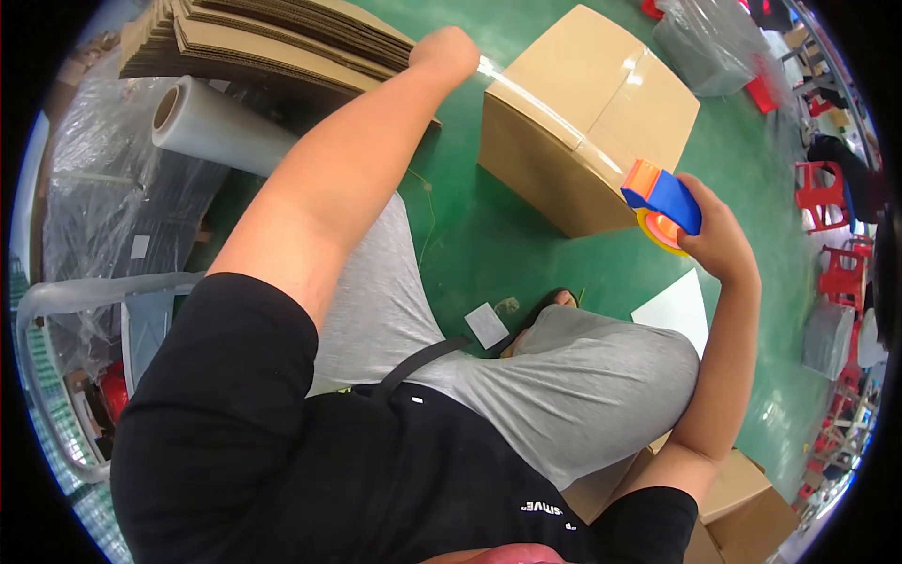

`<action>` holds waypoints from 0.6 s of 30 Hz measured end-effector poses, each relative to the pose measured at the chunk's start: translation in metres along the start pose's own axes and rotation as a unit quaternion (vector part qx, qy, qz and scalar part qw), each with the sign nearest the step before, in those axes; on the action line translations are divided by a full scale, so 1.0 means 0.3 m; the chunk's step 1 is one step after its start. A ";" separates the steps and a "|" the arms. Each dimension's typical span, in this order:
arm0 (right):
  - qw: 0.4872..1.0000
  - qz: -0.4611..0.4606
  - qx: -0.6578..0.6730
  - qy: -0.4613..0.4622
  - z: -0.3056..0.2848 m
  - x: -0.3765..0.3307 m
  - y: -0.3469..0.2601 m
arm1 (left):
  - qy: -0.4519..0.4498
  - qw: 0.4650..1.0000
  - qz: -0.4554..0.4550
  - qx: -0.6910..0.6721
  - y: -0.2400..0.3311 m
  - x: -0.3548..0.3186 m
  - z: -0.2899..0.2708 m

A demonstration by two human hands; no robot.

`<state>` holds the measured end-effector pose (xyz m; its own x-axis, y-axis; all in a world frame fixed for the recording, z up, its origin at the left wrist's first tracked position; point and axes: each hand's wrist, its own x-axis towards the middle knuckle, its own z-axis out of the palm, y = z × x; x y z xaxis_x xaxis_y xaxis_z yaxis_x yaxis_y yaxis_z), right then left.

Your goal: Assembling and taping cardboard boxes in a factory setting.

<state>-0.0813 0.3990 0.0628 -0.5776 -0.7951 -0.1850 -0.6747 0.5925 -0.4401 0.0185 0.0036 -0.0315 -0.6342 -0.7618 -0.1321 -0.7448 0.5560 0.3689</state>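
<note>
A closed brown cardboard box stands on the floor in front of me, a strip of clear tape along its top seam. My right hand grips a blue and orange tape dispenser with a tape roll in it, close by the box's right corner. From the dispenser a stretched length of clear packing tape runs along the box's near top edge to my left hand. That hand is closed at the tape's far end, beyond the box's left corner; its fingertips are hidden.
Flattened cardboard is stacked at the back left, beside a roll of clear film and plastic-wrapped stock. Open cartons lie at lower right. A white sheet is on the green floor; red stools line the far right.
</note>
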 end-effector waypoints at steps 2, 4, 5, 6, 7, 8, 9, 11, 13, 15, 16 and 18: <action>1.000 0.010 0.002 0.006 0.002 0.010 -0.015 | -0.072 0.997 -0.008 0.024 -0.023 0.021 0.039; 1.000 0.010 -0.020 -0.021 0.007 0.015 -0.028 | -0.143 0.988 -0.013 0.047 -0.067 0.071 0.096; 1.000 0.006 -0.018 -0.023 0.018 0.035 -0.050 | -0.201 0.956 0.092 0.194 -0.132 0.126 0.131; 0.999 0.007 -0.037 -0.025 0.026 0.049 -0.067 | -0.255 0.886 0.200 0.331 -0.160 0.152 0.179; 0.998 0.014 -0.058 -0.025 0.029 0.048 -0.058 | -0.258 0.884 0.208 0.329 -0.142 0.140 0.237; 0.998 0.022 -0.059 -0.024 0.029 0.044 -0.046 | -0.286 0.954 0.028 0.080 -0.129 0.122 0.283; 0.997 0.011 -0.074 -0.019 0.030 0.040 -0.034 | -0.287 0.929 -0.156 -0.175 -0.114 0.109 0.320; 0.996 -0.005 -0.089 -0.003 0.031 0.050 -0.037 | -0.346 0.893 -0.194 -0.213 -0.152 0.152 0.343; 0.994 -0.014 -0.103 -0.026 0.028 0.064 -0.026 | -0.430 0.845 -0.207 -0.240 -0.173 0.193 0.343; 0.993 -0.022 -0.116 0.000 0.023 0.068 -0.049 | -0.450 0.852 -0.164 -0.213 -0.234 0.196 0.353; 0.992 -0.038 -0.121 0.003 0.023 0.087 -0.074 | -0.439 0.864 -0.149 -0.196 -0.282 0.212 0.337; 0.991 -0.022 -0.129 0.001 0.014 0.051 -0.014 | -0.514 0.850 -0.117 0.014 -0.145 0.141 0.320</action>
<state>-0.0856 0.3838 0.0582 -0.5460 -0.8206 -0.1688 -0.7941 0.5711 -0.2078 0.0041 -0.0208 -0.1414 -0.3027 -0.1679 -0.9382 -0.8714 0.4475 0.2011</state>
